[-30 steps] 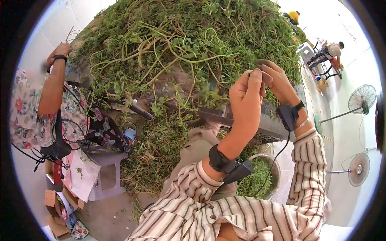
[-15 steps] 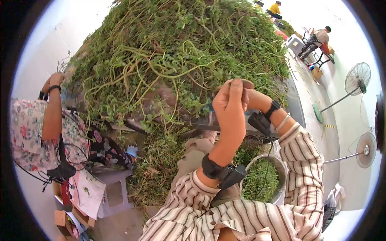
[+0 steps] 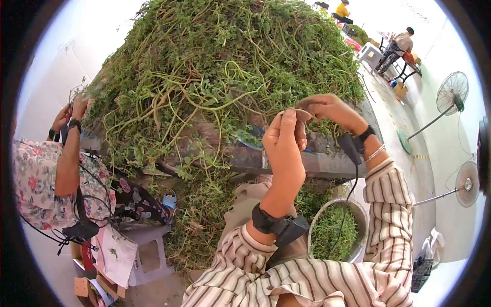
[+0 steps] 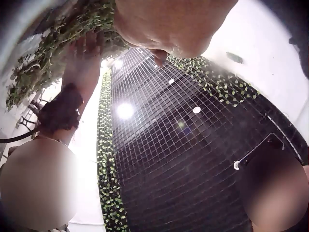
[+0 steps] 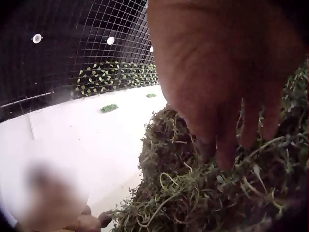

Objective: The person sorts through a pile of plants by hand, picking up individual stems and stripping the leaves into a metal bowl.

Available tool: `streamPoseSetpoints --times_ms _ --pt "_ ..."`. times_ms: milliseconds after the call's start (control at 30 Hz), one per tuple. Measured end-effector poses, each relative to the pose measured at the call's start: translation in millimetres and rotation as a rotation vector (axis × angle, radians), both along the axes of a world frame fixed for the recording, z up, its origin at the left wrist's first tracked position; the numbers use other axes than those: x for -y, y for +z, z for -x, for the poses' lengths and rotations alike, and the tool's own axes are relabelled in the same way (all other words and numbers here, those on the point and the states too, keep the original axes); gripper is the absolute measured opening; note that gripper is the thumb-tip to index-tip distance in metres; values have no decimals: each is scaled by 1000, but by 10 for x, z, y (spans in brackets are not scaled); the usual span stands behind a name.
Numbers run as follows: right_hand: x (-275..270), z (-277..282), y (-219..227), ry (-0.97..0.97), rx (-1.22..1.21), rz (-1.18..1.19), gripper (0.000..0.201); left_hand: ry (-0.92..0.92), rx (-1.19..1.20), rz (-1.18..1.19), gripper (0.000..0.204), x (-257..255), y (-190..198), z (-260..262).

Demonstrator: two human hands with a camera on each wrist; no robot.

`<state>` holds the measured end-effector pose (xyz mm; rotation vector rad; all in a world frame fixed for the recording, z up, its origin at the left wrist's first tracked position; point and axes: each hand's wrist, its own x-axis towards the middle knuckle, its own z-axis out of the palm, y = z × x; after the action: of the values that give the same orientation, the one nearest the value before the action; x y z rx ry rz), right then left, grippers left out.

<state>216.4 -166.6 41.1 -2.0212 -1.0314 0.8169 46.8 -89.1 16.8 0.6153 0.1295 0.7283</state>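
My left hand is raised above the near table edge, thumb pressed to its curled fingers. It pinches a small flat brownish piece with a rounded edge; its kind does not show. My right hand is just right of it, dark fingertips bent toward the piece. In the right wrist view that right hand has fairly straight fingers hanging over green stems. The left wrist view shows the heel of my left hand. Behind both hands rises a big heap of leafy green stems.
The heap covers most of the dark table. A round tub of greens stands on the floor below my right arm. At the left, another person works at the heap beside a pale stool. Two fans stand right.
The head view has shifted, with both hands now further left and lower in it. My right hand passed behind the left half a second ago and is now beside it. The piece stays in my left fingers.
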Motion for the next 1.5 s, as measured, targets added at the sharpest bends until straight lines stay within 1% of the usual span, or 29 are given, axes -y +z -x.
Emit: streamPoseSetpoints --times_ms 67,133,200,233,267,300,367,400,467,600,633,667,733,767,800,867,900,933,1000,1033,1067,1133,1167,1233,1267,1367,1433,1467,1500 --pt "43 -75 62 -59 112 -162 30 -33 -10 76 26 -2 1 -4" --pt "38 -89 172 -61 112 -165 32 -43 4 102 22 -14 -37 -28" --pt "-36 -91 217 -143 69 -245 32 -41 20 135 19 -12 -40 -31" --pt "-93 -125 220 -137 69 -239 33 10 18 144 19 -3 -18 -30" --pt "-165 -156 225 -132 75 -242 33 59 18 154 24 1 2 -36" --pt "-250 -175 221 -125 73 -251 33 63 23 152 24 -4 -14 -50" --pt "-423 -210 224 -82 35 -267 37 84 -25 181 38 -22 -71 -69" --pt "-514 -242 206 -80 37 -271 37 86 -23 177 38 -24 -69 -61" --pt "-727 -353 142 -38 -68 -355 41 112 -43 196 41 -44 -56 -49" --pt "-1100 -590 21 -60 -125 -269 48 138 -58 155 42 -137 -111 -35" --pt "-1184 -721 -80 126 144 -266 51 142 -52 165 41 -163 -101 -26" --pt "-1225 -831 -197 128 139 -272 51 145 -45 176 41 -183 -96 -25" --pt "-1286 -708 -225 -10 -102 -210 49 139 -36 173 40 -201 -122 -35" --pt "-1314 -722 -332 -19 -7 -262 52 132 -19 177 39 -210 -128 -42" --pt "-1298 -715 -334 -20 -10 -260 52 132 -22 179 39 -212 -132 -40" --pt "-1226 -637 -275 -126 176 -178 50 103 -19 183 37 -211 -137 -39" --pt "-1226 -621 -235 -192 120 -178 38 96 -20 186 37 -211 -135 -47" --pt "-1149 -594 -210 -199 119 -172 38 84 -22 189 37 -212 -140 -49" --pt "-938 -510 -66 -312 -8 -389 23 65 -16 194 36 -191 -149 -50" --pt "-843 -529 -32 -331 14 -463 23 54 -21 177 36 -183 -161 -56" --pt "-750 -556 33 -334 22 -462 23 45 -26 160 35 -174 -163 -61" --pt "-543 -643 187 -368 -3 -703 23 33 -33 154 35 -149 -152 -74" --pt "-426 -679 269 -376 3 -701 23 25 -50 146 35 -131 -152 -80" --pt "-210 -766 441 -395 253 -787 23 7 -42 146 35 -99 -154 -99" --pt "-152 -842 525 -463 -59 -881 24 -2 -36 145 35 -83 -152 -111" --pt "35 -758 632 -481 -80 -897 24 -42 -60 126 33 -47 -150 -127" --pt "164 -657 604 -381 36 -732 24 -50 -63 116 33 -31 -153 -148" --pt "214 -606 568 -385 34 -732 24 -57 -65 108 32 -20 -160 -162" --pt "241 -524 534 -358 37 -665 24 -59 -68 108 32 -20 -175 -179"
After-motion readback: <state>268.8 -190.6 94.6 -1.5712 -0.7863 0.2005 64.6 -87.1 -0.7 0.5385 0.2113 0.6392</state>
